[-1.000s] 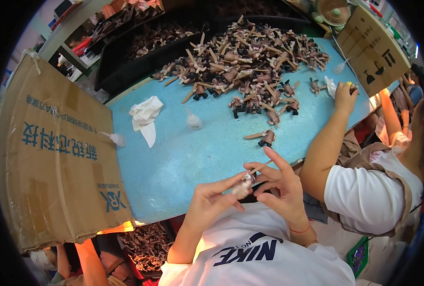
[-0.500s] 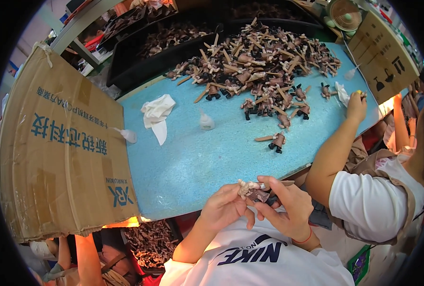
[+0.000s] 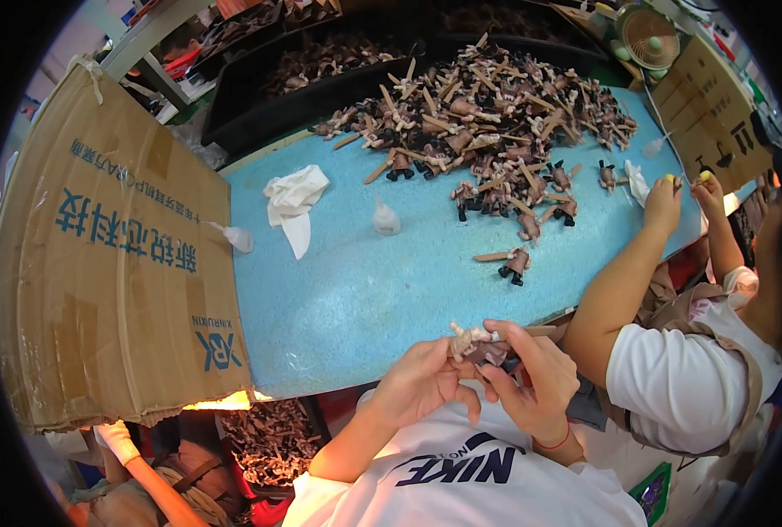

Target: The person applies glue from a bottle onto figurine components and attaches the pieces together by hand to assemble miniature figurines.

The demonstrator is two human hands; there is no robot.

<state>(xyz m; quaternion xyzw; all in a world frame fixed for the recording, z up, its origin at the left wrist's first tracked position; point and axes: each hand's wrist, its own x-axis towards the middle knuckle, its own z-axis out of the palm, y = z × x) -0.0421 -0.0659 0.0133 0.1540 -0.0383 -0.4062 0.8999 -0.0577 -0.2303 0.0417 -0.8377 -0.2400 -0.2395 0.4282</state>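
Note:
Close to my chest, just off the near table edge, I hold a small figurine (image 3: 483, 350) with a pale top end and a brownish-purple body. The fingertips of my left hand (image 3: 420, 379) pinch its pale end. My right hand (image 3: 538, 379) grips the body between thumb and fingers, partly hiding it. A flat tan strip shows behind the right fingers. Ahead on the blue table lies a single similar figurine (image 3: 516, 263) with black boots and a tan blade-like piece. Beyond it spreads a large pile of such figurines (image 3: 487, 114).
A cardboard sheet (image 3: 118, 255) walls the left side. A white cloth (image 3: 294, 198) and small squeeze bottles (image 3: 386, 217) rest on the blue table (image 3: 338, 307). Black bins (image 3: 250, 119) stand behind. At right, a co-worker's hands (image 3: 663, 204) work. A filled crate (image 3: 272, 443) sits below the table.
The view has shifted slightly. My hands keep hold of the figurine, which has turned a little between my fingers. The co-worker's second hand has come up beside the first.

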